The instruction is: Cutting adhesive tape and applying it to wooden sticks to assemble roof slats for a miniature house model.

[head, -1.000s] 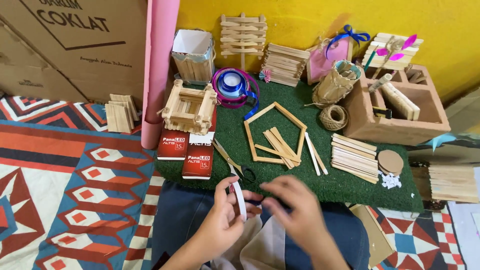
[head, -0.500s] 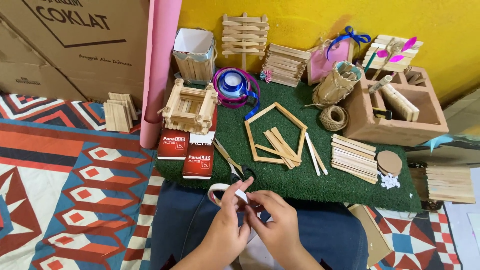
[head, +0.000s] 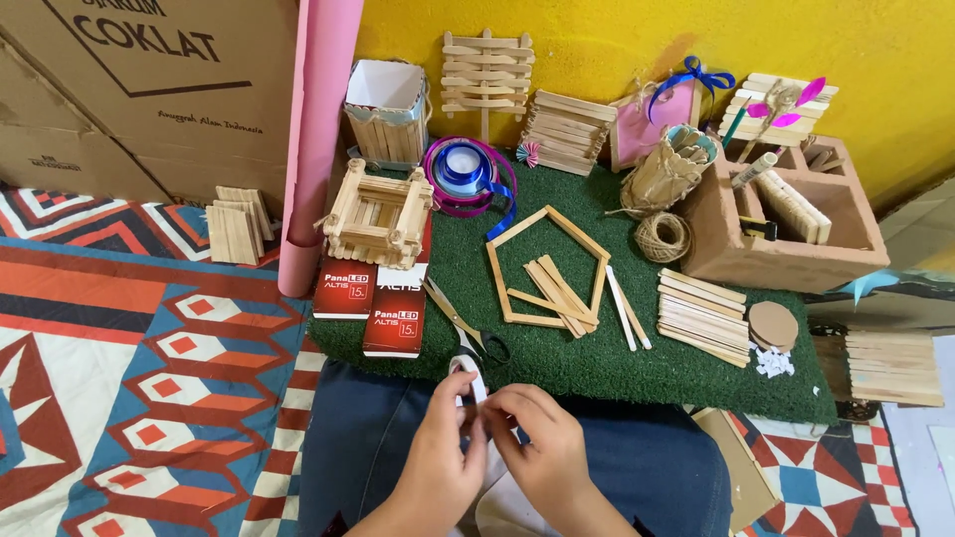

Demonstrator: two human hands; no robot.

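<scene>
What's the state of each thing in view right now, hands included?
Left hand: gripping the white tape roll, over the lap.
Right hand: fingers at the roll's edge.
White tape roll: held upright between both hands.
Scissors: lying on the green mat, blades shut.
House-shaped stick frame: flat on the mat, loose sticks inside.
Stick box: upright, open-topped.
Twine ball: wound, on the mat.
Pink paper roll: rolled, leaning upright.
</scene>
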